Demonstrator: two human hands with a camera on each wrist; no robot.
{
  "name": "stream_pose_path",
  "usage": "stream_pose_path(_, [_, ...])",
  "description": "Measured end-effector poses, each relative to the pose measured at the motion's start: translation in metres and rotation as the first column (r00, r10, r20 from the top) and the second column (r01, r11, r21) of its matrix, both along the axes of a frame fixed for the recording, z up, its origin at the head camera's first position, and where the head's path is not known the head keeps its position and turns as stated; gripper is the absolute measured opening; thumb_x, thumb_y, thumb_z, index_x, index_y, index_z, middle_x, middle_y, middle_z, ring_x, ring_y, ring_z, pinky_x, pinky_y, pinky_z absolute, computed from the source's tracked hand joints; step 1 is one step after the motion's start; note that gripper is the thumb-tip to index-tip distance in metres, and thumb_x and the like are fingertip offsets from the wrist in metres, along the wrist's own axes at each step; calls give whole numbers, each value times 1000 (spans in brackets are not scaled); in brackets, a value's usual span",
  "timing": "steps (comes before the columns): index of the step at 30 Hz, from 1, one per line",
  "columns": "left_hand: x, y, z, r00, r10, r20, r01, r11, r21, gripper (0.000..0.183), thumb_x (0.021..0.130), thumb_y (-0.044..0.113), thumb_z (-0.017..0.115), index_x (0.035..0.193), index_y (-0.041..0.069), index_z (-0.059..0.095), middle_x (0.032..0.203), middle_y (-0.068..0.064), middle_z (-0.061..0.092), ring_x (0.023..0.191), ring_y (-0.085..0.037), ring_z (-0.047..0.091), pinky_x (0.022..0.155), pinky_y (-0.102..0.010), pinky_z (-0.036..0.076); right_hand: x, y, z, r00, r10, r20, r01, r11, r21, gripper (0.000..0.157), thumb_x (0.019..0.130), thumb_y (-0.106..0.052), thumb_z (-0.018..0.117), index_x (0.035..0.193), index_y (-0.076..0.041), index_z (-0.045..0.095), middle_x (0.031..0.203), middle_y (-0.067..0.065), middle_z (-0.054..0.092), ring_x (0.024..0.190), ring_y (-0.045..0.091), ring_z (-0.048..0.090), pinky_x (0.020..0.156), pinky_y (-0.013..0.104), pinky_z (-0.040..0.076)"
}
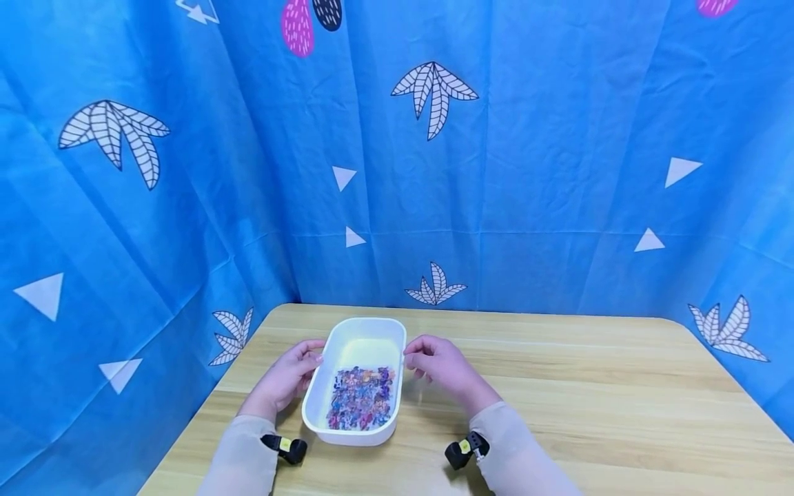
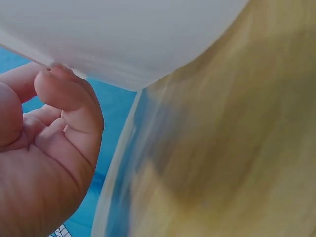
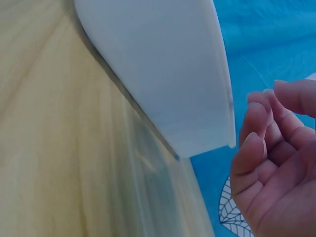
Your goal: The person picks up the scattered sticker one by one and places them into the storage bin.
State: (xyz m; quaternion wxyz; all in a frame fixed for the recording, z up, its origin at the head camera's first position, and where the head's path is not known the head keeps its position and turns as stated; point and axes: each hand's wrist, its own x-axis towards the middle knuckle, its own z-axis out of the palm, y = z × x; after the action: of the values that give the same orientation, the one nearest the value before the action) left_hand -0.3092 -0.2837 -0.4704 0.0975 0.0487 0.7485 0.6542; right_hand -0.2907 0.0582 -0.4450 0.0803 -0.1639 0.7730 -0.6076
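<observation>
A white rectangular plastic tub (image 1: 356, 438) with rounded corners sits at the left part of the wooden table, its long sides running away from me. Many small, shiny multicoloured pieces (image 1: 361, 399) cover the nearer part of its floor; their kind is too small to make out. My left hand (image 1: 290, 375) pinches the tub's left rim, and in the left wrist view its curled fingertips meet that edge. By the right rim is my right hand (image 1: 443, 365), fingers loosely bent. The right wrist view shows a narrow gap between those fingers (image 3: 254, 118) and the tub wall (image 3: 163, 69).
The pale wood table (image 1: 608, 399) stretches far to the right of the tub. Blue patterned cloth (image 1: 533, 172) hangs behind it and along both sides. A black wrist camera (image 1: 291, 450) is strapped over the left sleeve, another camera (image 1: 462, 451) over the right.
</observation>
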Motion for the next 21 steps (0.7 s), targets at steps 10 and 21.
stream_pose_path(10, [1,1,5,999,14,-31,-16,998,-59,44,105,13,54,146,0,43,108,-17,61,80,-19,62,65,-27,54,-3,4,2,1000,-9,3,9,1000,28,28,98,-26,66,115,-4,67,96,7,67,86,26,63,75,43,54])
stream_pose_path(21, [8,0,27,987,130,-93,-147,969,-200,49,106,27,54,147,2,42,102,-14,55,81,-24,57,67,-34,54,-1,6,6,996,-83,-44,87,991,102,26,100,-27,61,117,-9,68,105,3,66,94,31,64,82,46,54])
